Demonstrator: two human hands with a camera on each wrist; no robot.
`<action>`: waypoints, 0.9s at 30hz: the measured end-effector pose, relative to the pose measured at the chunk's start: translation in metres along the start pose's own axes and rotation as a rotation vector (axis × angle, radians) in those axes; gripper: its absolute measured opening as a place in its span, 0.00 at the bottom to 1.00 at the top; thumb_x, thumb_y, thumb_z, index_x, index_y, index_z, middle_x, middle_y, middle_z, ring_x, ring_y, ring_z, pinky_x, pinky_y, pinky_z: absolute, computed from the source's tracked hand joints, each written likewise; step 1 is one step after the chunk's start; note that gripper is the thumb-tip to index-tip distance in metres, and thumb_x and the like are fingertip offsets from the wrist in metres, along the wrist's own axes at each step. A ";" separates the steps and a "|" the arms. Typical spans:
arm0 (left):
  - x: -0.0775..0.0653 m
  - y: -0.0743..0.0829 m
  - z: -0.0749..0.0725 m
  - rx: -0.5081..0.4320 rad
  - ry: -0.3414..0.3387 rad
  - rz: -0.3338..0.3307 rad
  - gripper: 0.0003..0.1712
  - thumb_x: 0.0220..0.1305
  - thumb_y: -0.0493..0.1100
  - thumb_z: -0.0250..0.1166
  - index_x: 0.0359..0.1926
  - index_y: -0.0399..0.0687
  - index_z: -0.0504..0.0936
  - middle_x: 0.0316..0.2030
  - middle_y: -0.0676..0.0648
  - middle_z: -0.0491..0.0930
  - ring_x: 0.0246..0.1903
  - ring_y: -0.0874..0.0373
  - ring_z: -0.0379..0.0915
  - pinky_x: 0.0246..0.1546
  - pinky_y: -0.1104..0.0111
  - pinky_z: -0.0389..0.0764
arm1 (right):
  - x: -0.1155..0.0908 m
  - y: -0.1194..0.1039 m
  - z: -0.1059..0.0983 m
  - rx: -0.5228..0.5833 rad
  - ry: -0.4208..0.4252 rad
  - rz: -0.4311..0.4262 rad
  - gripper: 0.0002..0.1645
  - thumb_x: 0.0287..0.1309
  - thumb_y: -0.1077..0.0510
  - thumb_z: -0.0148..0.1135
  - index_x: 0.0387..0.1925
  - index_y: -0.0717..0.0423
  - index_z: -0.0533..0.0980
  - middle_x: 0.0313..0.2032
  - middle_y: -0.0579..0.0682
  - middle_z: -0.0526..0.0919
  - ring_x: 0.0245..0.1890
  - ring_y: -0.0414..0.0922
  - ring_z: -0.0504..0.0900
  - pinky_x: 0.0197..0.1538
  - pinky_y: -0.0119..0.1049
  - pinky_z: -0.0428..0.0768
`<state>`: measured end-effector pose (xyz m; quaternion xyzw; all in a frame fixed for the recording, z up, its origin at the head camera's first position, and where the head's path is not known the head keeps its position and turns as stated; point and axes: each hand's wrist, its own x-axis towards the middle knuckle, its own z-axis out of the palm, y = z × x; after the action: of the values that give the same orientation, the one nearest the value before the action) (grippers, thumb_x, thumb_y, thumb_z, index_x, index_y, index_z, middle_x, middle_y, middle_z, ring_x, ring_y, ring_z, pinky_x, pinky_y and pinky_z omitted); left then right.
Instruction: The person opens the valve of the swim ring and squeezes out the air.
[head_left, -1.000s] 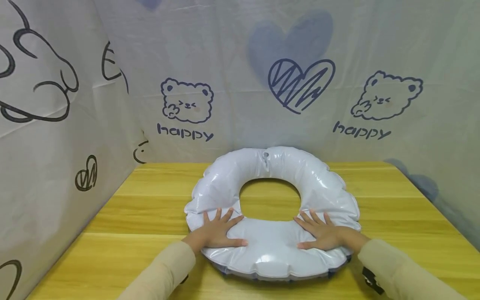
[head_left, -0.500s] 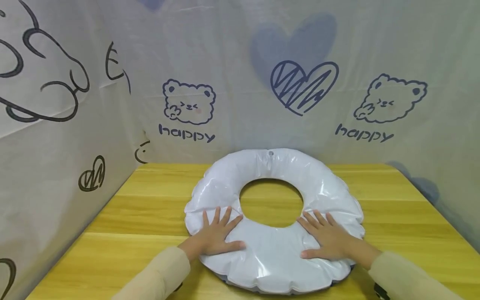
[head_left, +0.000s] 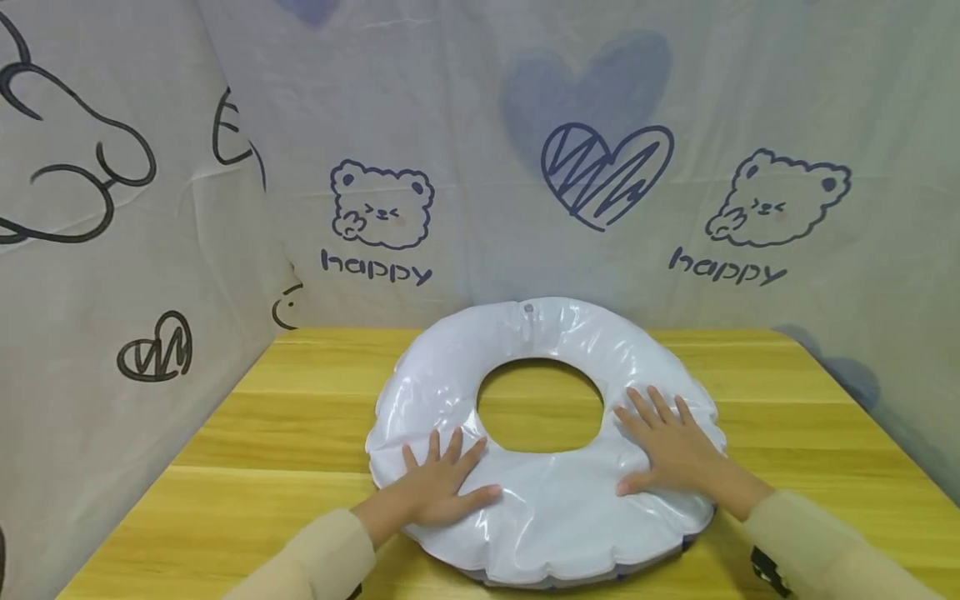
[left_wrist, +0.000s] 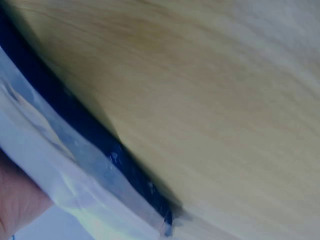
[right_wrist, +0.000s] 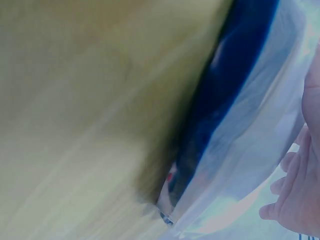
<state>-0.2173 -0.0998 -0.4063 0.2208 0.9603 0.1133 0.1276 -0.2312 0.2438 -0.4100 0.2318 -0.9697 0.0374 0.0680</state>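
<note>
A white, glossy inflatable swim ring (head_left: 547,521) lies on the wooden table (head_left: 247,500), with creases in its surface and a small valve (head_left: 528,308) at its far side. My left hand (head_left: 438,492) rests on the ring's near left part, fingers spread and straight. On the near right part, a bit farther from me, lies my right hand (head_left: 675,450), also with spread fingers. Both wrist views show a dark blue underside below the ring's white top; in the right wrist view, several fingers of the right hand (right_wrist: 295,192) appear at the edge.
A pale cloth (head_left: 480,217) printed with bears, hearts and the word "happy" hangs behind the table. Another cloth side (head_left: 90,333) with black line drawings stands along the left. Wood shows through the ring's hole and on both sides.
My right hand has slid away from me along the ring. The left hand has come slightly nearer. The ring's near edge, lower in view half a second ago, has shifted a little.
</note>
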 end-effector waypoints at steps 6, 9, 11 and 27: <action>-0.006 0.010 0.000 0.029 -0.025 -0.003 0.45 0.60 0.75 0.39 0.71 0.57 0.52 0.70 0.35 0.50 0.67 0.28 0.42 0.58 0.29 0.42 | 0.006 0.012 -0.003 -0.032 0.009 0.052 0.67 0.29 0.25 0.64 0.65 0.63 0.61 0.68 0.69 0.53 0.67 0.70 0.48 0.63 0.69 0.46; -0.009 0.020 0.001 0.035 -0.034 -0.021 0.46 0.59 0.76 0.40 0.71 0.56 0.53 0.70 0.34 0.51 0.66 0.26 0.44 0.57 0.29 0.45 | 0.009 0.017 -0.004 -0.049 0.019 0.074 0.67 0.27 0.26 0.66 0.65 0.63 0.61 0.67 0.69 0.54 0.66 0.70 0.48 0.62 0.70 0.46; -0.011 0.027 0.003 0.040 -0.034 -0.046 0.47 0.58 0.77 0.40 0.71 0.56 0.54 0.69 0.34 0.52 0.66 0.26 0.44 0.56 0.29 0.46 | 0.011 0.020 -0.004 -0.071 0.024 0.084 0.67 0.26 0.25 0.66 0.64 0.62 0.62 0.67 0.69 0.54 0.66 0.71 0.49 0.62 0.70 0.47; -0.013 0.081 0.022 -0.077 0.078 -0.249 0.53 0.54 0.80 0.40 0.70 0.49 0.57 0.67 0.28 0.54 0.64 0.23 0.43 0.54 0.28 0.47 | 0.031 0.041 -0.007 -0.155 0.087 0.129 0.67 0.23 0.27 0.69 0.63 0.65 0.63 0.66 0.71 0.55 0.66 0.70 0.50 0.64 0.67 0.49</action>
<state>-0.1672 -0.0311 -0.4016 0.0903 0.9794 0.1421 0.1118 -0.2767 0.2677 -0.3999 0.1611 -0.9787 -0.0234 0.1252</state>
